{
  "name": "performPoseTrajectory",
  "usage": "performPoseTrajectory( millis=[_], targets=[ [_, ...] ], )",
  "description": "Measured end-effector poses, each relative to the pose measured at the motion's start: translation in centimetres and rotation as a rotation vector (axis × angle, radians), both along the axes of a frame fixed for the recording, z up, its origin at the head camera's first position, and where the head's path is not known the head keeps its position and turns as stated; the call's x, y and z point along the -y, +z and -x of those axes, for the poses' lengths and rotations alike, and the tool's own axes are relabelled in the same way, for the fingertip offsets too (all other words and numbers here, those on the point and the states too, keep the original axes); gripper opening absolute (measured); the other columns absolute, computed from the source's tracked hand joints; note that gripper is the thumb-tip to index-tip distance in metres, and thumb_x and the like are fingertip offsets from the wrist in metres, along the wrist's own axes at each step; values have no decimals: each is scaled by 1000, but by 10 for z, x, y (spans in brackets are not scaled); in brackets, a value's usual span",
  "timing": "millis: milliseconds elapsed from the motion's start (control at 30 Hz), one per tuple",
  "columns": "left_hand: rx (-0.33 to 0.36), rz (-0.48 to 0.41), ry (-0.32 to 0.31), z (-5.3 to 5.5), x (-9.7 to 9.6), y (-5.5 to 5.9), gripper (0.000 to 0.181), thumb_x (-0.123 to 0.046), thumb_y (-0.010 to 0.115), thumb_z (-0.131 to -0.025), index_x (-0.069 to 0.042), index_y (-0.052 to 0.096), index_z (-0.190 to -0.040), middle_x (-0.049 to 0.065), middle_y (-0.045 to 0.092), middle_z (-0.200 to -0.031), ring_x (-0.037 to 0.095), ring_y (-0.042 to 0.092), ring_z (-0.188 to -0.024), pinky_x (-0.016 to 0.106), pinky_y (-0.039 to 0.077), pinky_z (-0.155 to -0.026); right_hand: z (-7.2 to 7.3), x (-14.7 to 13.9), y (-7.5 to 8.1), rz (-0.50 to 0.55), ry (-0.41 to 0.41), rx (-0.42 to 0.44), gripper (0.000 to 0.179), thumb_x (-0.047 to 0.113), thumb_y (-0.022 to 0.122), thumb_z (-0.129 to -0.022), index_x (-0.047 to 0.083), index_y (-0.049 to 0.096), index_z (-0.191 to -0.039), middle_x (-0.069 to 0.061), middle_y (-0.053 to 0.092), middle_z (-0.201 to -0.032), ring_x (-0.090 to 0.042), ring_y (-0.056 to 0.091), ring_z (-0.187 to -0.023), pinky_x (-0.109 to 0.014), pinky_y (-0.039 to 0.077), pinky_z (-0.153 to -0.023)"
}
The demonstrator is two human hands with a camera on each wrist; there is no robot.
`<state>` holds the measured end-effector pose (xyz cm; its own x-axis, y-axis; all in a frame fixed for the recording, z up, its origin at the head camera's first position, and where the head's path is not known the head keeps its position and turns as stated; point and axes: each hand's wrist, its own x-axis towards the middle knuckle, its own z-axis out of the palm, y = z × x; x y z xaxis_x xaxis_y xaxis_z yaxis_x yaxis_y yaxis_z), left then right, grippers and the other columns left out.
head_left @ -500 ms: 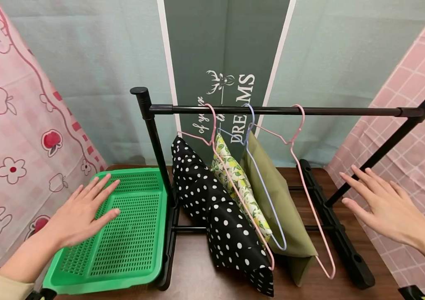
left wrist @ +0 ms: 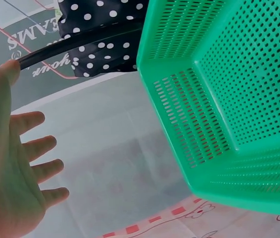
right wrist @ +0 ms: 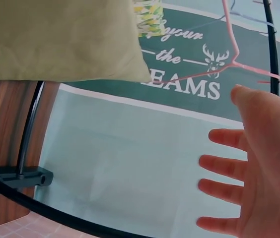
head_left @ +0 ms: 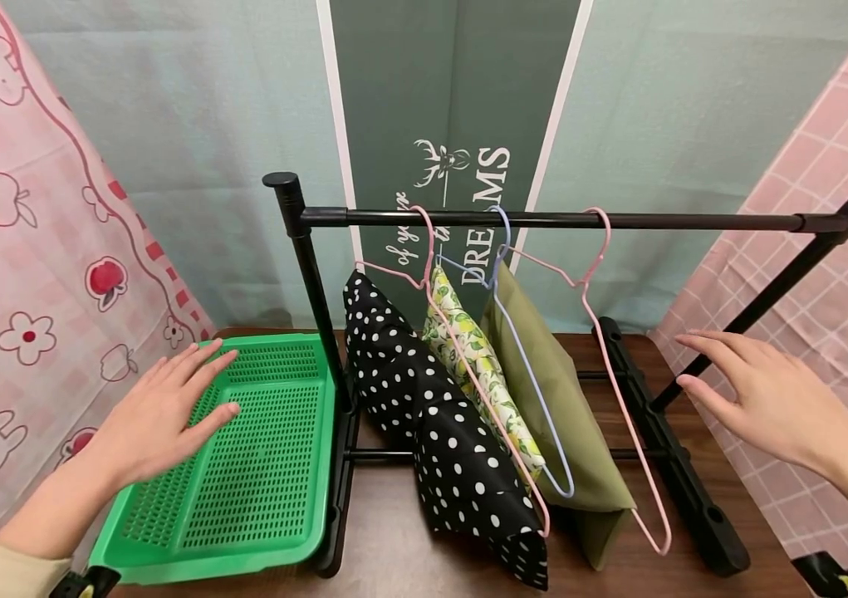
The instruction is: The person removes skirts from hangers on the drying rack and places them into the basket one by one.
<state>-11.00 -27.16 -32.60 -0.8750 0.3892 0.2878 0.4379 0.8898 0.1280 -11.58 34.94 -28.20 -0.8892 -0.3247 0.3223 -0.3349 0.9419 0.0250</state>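
Observation:
My left hand hovers over the left side of a green plastic basket, fingers spread and holding nothing. At the right, my right hand hangs in the air beside the rack's right post, also holding nothing. Between them stands a black garment rack. From its bar hang a pink hanger by a black polka-dot cushion, a blue hanger by a lemon-print cushion, and another pink hanger by an olive green cushion.
The rack's black right foot lies on the brown wooden table. Pink printed cloth hangs at the left, pink tile-patterned cloth at the right. A grey-green curtain with lettering covers the back.
The right hand's fingers have drawn closer together and tilted slightly. The left hand has turned a little, staying over the basket. The cushions and hangers hang as before.

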Motion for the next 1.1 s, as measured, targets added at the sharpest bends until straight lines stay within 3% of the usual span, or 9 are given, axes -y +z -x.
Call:
performPoseTrajectory(
  millis=[167,400,633,867,1100],
  targets=[
    [-46,-31,-9,3,-1,5,59,-37,61,-87,-13,42,-138,14,38,-142,40,34,-128,54,28,-100,2,8,7,11,20,-45,44,34,67,-82,10,59,-118,-17,61,-99,-37,59,-84,-55,44,-63],
    [-84,-50,-16,5,-3,9,57,-34,61,-87,-11,45,-136,15,42,-138,39,42,-119,53,31,-94,4,21,15,49,39,-90,33,27,67,-82,12,62,-112,-11,63,-94,-30,62,-76,-47,45,-50],
    [-98,-85,-1,5,-6,14,53,-33,61,-87,-11,47,-134,14,46,-135,38,44,-118,52,32,-93,10,37,22,74,121,-185,26,18,69,-78,14,65,-104,3,64,-82,-18,60,-68,-34,45,-51],
    [-98,-129,13,5,-10,19,49,-30,59,-89,-10,48,-133,13,48,-130,37,45,-115,52,33,-91,13,55,32,78,227,-261,22,13,69,-75,15,66,-96,6,62,-81,-11,58,-68,-22,43,-54],
    [-137,-159,5,8,-15,21,44,-27,60,-89,-11,51,-129,10,53,-124,33,49,-112,49,35,-90,18,69,38,85,304,-289,20,12,70,-73,16,66,-93,9,59,-75,-6,55,-65,-20,41,-52]
  ],
)
